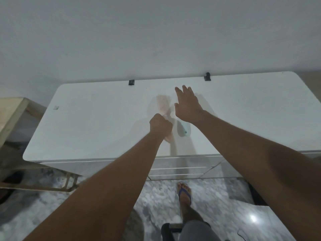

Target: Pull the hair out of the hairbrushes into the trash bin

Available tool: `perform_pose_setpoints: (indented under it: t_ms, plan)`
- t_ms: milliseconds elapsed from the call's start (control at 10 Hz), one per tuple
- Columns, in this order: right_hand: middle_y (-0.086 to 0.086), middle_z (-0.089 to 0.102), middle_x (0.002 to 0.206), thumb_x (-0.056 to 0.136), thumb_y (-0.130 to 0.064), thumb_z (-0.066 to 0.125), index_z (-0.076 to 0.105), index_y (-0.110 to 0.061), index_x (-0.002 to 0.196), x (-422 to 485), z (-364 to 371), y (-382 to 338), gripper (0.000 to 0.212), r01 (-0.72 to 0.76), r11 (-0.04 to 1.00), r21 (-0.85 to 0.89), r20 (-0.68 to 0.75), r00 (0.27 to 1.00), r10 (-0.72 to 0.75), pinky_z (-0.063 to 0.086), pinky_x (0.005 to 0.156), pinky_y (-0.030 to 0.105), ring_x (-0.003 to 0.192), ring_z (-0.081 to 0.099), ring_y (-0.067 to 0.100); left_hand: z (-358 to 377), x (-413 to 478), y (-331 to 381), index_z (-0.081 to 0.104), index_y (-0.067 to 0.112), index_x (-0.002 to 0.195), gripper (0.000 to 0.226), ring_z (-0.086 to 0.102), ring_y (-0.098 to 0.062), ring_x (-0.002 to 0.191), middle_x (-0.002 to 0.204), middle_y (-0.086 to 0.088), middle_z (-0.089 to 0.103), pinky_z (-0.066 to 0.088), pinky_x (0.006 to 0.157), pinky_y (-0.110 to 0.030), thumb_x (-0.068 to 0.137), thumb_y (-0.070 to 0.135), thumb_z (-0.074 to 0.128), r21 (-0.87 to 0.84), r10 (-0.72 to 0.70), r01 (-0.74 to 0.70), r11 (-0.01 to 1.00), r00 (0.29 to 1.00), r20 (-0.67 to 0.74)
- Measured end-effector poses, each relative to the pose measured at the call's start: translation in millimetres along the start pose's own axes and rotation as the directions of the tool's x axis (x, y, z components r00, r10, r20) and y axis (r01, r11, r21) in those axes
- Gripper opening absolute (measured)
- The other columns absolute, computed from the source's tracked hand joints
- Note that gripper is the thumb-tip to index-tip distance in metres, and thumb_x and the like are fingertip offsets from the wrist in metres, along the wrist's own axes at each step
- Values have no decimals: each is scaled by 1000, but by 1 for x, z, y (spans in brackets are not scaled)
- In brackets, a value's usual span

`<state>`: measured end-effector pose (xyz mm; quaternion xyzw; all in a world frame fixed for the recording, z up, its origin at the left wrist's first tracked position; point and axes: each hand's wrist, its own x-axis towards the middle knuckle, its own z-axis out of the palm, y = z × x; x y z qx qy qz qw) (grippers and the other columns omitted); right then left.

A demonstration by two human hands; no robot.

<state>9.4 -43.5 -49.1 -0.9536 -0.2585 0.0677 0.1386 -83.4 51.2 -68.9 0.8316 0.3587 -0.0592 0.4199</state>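
Observation:
A pale pink hairbrush lies on the white glossy top, its head pointing away from me. My left hand is closed around its handle. Just to the right lies a light blue hairbrush, of which only the handle end shows. My right hand hovers over the rest of it, fingers spread and holding nothing. The picture is blurred, so I cannot tell whether there is hair in the bristles.
Two black clips sit at the top's back edge against the wall. A wooden frame stands to the left. My foot in a blue sandal is on the marbled floor, and a dark object stands near it.

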Motion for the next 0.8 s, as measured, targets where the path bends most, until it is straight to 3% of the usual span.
perform_pose_setpoints:
  t_ms: [200, 300, 600, 800]
  plan:
    - [18, 11, 164, 100, -23, 49, 17, -11, 155, -6, -2, 9, 65, -17, 1000, 10, 12, 1000, 17, 24, 120, 52, 153, 5, 38, 7, 1, 3, 54, 2, 116, 34, 63, -34, 105, 116, -16, 61, 50, 77, -34, 86, 17, 59, 243, 72, -69, 968, 997, -5]
    - [19, 12, 163, 100, -24, 50, 17, -11, 155, -9, -3, 10, 65, -30, 999, 15, 19, 999, 30, 25, 119, 52, 153, 6, 38, 8, 1, 1, 57, 3, 111, 31, 65, -34, 100, 113, -17, 62, 50, 73, -33, 84, 17, 58, 288, 83, -79, 954, 997, 0]
    - [19, 14, 162, 99, -24, 51, 20, -10, 153, -11, 1, 14, 64, -45, 999, 29, 40, 998, 44, 26, 117, 52, 152, 9, 38, 8, 10, -2, 57, 1, 109, 27, 63, -31, 98, 112, -16, 62, 43, 70, -29, 91, 20, 49, 291, 111, -105, 951, 994, -3]
    - [18, 13, 163, 99, -27, 52, 20, -12, 154, -12, -5, 9, 66, -62, 995, 77, 45, 997, 59, 26, 119, 52, 153, 6, 37, 5, 11, 0, 56, 2, 115, 31, 63, -33, 102, 117, -17, 60, 48, 75, -31, 93, 24, 50, 215, 81, -73, 974, 996, -29]
